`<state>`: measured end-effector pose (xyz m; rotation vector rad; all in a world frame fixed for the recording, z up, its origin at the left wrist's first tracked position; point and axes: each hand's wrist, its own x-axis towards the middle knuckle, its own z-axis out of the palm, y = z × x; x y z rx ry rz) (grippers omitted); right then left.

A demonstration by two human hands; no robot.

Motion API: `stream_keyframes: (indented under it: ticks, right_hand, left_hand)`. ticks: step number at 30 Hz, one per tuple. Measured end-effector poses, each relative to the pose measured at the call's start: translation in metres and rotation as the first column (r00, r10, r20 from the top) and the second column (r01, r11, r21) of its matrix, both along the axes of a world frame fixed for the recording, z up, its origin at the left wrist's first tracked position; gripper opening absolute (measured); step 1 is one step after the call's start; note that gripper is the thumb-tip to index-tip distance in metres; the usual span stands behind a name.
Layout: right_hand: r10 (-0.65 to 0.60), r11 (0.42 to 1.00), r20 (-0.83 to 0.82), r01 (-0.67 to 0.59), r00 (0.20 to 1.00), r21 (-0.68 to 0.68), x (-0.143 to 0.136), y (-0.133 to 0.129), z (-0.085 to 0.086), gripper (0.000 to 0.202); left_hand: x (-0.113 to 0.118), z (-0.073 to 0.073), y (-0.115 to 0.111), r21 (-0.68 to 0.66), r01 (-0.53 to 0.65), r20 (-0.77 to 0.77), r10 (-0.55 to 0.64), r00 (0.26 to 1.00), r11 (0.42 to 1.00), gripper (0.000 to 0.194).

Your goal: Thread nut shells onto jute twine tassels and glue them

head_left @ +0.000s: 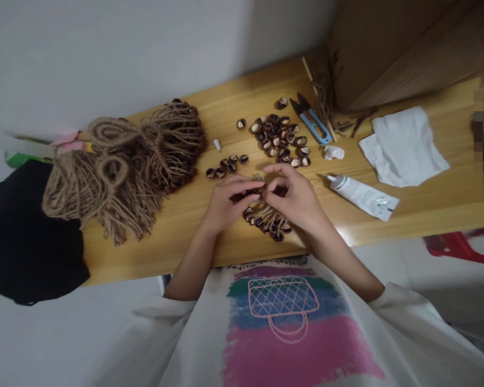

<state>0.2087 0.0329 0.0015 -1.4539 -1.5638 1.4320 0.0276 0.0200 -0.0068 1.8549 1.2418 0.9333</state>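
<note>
My left hand [228,201] and my right hand [293,196] meet fingertip to fingertip above the table's front part. Thumb and forefinger of each are closed in a pinch on a small dark nut shell [262,191], mostly hidden by the fingers. Beneath them lies a bundle of brown twine cords [268,215] with dark shell halves [277,235] at the cord ends. A tuft of twine [258,177] shows just beyond the fingertips. Farther back are a pile of loose nut shells [280,134] and a smaller group of shells [226,165].
Twine bundles with shells [145,161] lie at left beside black cloth [32,231]. At right are blue-handled thread snips [312,121], a white glue tube [365,196] with its nozzle toward my right hand, crumpled tissue [334,152], and white cloth [405,145]. A white cap [216,144] stands mid-table.
</note>
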Motion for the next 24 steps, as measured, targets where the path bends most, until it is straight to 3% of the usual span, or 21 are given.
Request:
stream_keyframes:
  ticks: [17,24]
  right_hand:
    - [-0.001,0.999,-0.007,0.001,1.0,0.038,0.001,-0.0025,0.0008,0.037]
    - [0.065,0.982,0.154,-0.091,0.986,0.167,0.0044,-0.0078,0.0078,0.038]
  left_hand:
    - [0.0005,-0.0029,0.0003,-0.017,-0.041,-0.012,0.041,0.999,0.999,0.02]
    - [0.0003,-0.0041,0.0005,-0.01,-0.044,-0.022,0.044,0.999,0.999,0.018]
